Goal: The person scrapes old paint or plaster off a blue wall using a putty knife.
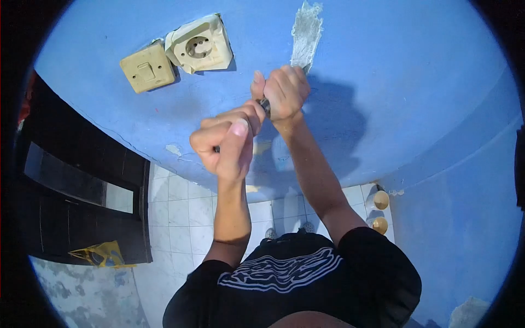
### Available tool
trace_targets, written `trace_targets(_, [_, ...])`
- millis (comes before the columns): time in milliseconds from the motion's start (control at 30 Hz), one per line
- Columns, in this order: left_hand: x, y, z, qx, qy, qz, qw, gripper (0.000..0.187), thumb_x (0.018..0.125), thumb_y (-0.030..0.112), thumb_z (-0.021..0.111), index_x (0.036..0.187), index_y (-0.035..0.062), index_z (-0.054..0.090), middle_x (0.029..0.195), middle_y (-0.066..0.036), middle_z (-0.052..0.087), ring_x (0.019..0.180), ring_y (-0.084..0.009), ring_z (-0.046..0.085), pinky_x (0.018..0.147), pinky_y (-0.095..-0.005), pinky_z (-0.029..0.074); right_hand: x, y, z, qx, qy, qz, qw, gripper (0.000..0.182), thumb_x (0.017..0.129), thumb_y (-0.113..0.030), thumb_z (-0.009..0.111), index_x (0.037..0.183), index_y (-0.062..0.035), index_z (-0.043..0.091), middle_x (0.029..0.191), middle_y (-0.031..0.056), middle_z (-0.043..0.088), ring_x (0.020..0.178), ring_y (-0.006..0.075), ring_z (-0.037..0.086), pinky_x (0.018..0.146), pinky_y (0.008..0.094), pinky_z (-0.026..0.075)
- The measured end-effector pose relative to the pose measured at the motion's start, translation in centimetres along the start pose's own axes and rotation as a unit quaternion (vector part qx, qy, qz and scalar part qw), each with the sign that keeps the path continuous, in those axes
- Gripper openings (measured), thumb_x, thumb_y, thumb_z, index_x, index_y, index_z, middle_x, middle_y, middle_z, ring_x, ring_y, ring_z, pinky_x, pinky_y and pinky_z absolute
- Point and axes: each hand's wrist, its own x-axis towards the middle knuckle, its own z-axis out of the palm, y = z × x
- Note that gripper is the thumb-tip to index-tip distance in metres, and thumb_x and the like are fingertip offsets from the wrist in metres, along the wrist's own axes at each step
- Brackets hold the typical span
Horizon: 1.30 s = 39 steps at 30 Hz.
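My left hand [227, 142] is closed in a fist, thumb on top, around the rear part of a dark-handled tool [265, 105]. Farther up and to the right, my right hand [284, 93] wraps round the front part of the same tool. A short dark piece shows between the two fists, and the tool's working end is hidden behind my right fingers. Those fingers are right at the lower end of a rough whitish strip [307, 35], where the paint is off the blue wall [383, 54].
To the left on the wall are a yellowed light switch [146, 68] and a power socket [199, 46] with a torn cover. A dark wooden cabinet [54, 186] stands at left. Two round tan-topped containers [377, 200] sit on the white tiled floor [183, 213] at right.
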Motion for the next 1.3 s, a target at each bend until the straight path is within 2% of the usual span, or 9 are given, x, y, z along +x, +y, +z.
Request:
trace_targets(533, [-1.0, 2.3, -1.0, -0.002, -0.023, 0.024, 0.999, 0.043, 0.09, 0.002, 0.049, 0.052, 0.0049, 0.029, 0.047, -0.005, 0.034, 0.045, -0.0151, 0.028, 0.049, -0.0357, 0.027, 0.5, -2.1, -0.7, 0.013, -0.017, 0.007, 1.0, 0.04, 0.081, -0.004, 0.071, 0.058, -0.0105, 0.039, 0.057, 0.0052, 0.041, 0.052, 0.0224, 0.044, 0.049, 0.0376, 0.029])
trace_targets(567, [-0.8, 2.3, -0.6, 0.007, -0.023, 0.021, 0.999, 0.042, 0.088, 0.002, 0.051, 0.051, 0.0025, 0.033, 0.047, -0.005, 0.039, 0.045, -0.0158, 0.034, 0.049, -0.0366, 0.033, 0.6, -1.7, -1.2, -0.068, -0.147, 0.081, 0.984, 0.042, 0.082, -0.008, 0.072, 0.057, -0.0123, 0.038, 0.054, 0.0033, 0.038, 0.049, 0.0213, 0.041, 0.048, 0.0377, 0.028])
trace_targets(767, [-2.8, -5.1, 1.4, 0.043, -0.022, -0.098, 0.994, 0.038, 0.091, -0.002, 0.056, 0.055, -0.0032, 0.042, 0.055, -0.009, 0.051, 0.054, -0.0166, 0.049, 0.056, -0.0352, 0.045, -4.7, 3.8, -7.1, -0.112, -0.087, 0.05, 0.989, 0.038, 0.088, -0.017, 0.072, 0.062, -0.0146, 0.044, 0.056, 0.0004, 0.039, 0.052, 0.0201, 0.047, 0.054, 0.0383, 0.035])
trace_targets(967, [-5.1, -1.5, 0.8, -0.085, 0.108, -0.053, 0.989, 0.046, 0.095, 0.006, 0.053, 0.054, 0.0075, 0.032, 0.051, -0.001, 0.034, 0.05, -0.0151, 0.038, 0.062, -0.0388, 0.041, -1.1, -2.2, -11.1, -0.192, -0.164, 0.079, 0.964, 0.025, 0.086, -0.01, 0.073, 0.105, -0.0021, 0.058, 0.09, 0.0091, 0.059, 0.077, 0.0235, 0.061, 0.077, 0.0387, 0.048])
trace_targets(1000, [-5.1, -0.9, 0.3, -0.038, 0.13, -0.048, 0.99, 0.048, 0.098, 0.014, 0.051, 0.055, 0.0113, 0.03, 0.051, 0.002, 0.027, 0.05, -0.0139, 0.033, 0.063, -0.0379, 0.037, -3.4, -3.6, -11.4, -0.139, -0.124, 0.212, 0.959, 0.03, 0.091, -0.015, 0.068, 0.114, -0.0006, 0.055, 0.101, 0.012, 0.059, 0.084, 0.0223, 0.062, 0.079, 0.0381, 0.05])
trace_targets(1067, [-5.5, -0.8, -0.5, -0.03, 0.118, -0.06, 0.991, 0.047, 0.1, 0.016, 0.051, 0.057, 0.0129, 0.033, 0.054, 0.002, 0.031, 0.056, -0.0141, 0.037, 0.072, -0.0376, 0.041, -4.1, -4.7, -10.5, -0.083, -0.076, 0.338, 0.934, 0.035, 0.096, -0.019, 0.063, 0.123, 0.001, 0.052, 0.111, 0.015, 0.06, 0.092, 0.0211, 0.063, 0.08, 0.0375, 0.051])
trace_targets(1133, [-6.5, -1.0, -0.4, -0.089, 0.213, -0.141, 0.963, 0.044, 0.102, 0.02, 0.05, 0.06, 0.0135, 0.035, 0.056, 0.002, 0.033, 0.063, -0.0143, 0.039, 0.082, -0.0397, 0.045, -4.2, -5.7, -9.6, 0.399, 0.023, 0.706, 0.585, 0.037, 0.1, -0.036, 0.06, 0.113, -0.0015, 0.053, 0.094, 0.0119, 0.063, 0.082, 0.0153, 0.062, 0.073, 0.0357, 0.053])
trace_targets(1267, [-10.7, -1.0, 0.6, -0.015, 0.252, -0.29, 0.923, 0.014, 0.101, 0.014, 0.054, 0.101, 0.0006, 0.058, 0.092, -0.011, 0.064, 0.101, -0.0219, 0.061, 0.089, -0.0432, 0.051, -3.5, -3.2, -8.7, 0.38, 0.045, 0.711, 0.59, 0.035, 0.105, -0.035, 0.052, 0.105, -0.0008, 0.056, 0.079, 0.0074, 0.063, 0.07, 0.0123, 0.061, 0.066, 0.0305, 0.053])
trace_targets(1300, [-11.1, -0.6, 1.3, -0.034, 0.241, -0.343, 0.907, 0.034, 0.101, 0.011, 0.054, 0.132, -0.0025, 0.049, 0.112, -0.018, 0.065, 0.106, -0.0264, 0.065, 0.075, -0.0389, 0.056, -3.6, -2.6, -9.2, 0.371, 0.002, 0.702, 0.608, 0.033, 0.105, -0.034, 0.052, 0.1, -0.0015, 0.058, 0.073, 0.0049, 0.061, 0.065, 0.012, 0.06, 0.064, 0.0294, 0.052])
